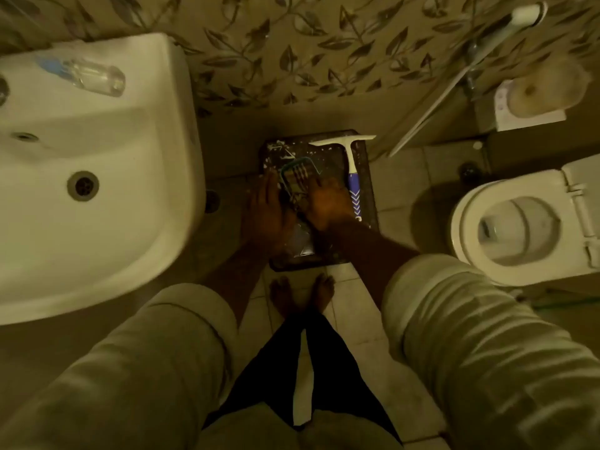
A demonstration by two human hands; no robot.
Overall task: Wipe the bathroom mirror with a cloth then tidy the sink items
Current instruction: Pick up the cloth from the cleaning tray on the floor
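I am looking straight down in a dim bathroom. A dark, paint-spattered stool [367, 177] stands on the floor between the sink and the toilet. Both my hands rest on its top: my left hand [268, 207] and my right hand [328, 203] flank a small checked item with a teal rim [297, 175], possibly a folded cloth; the picture is too blurred to name it. A white squeegee with a blue handle [352, 177] lies on the stool beside my right hand. On the white sink [107, 177] at the left lies a clear bottle [94, 74].
A white toilet [516, 225] with its lid up stands at the right. Behind it are a toilet-paper roll [540, 89] on a holder and a hose. The wall has leaf-patterned tiles. My bare feet [302, 293] stand on the tiled floor just before the stool.
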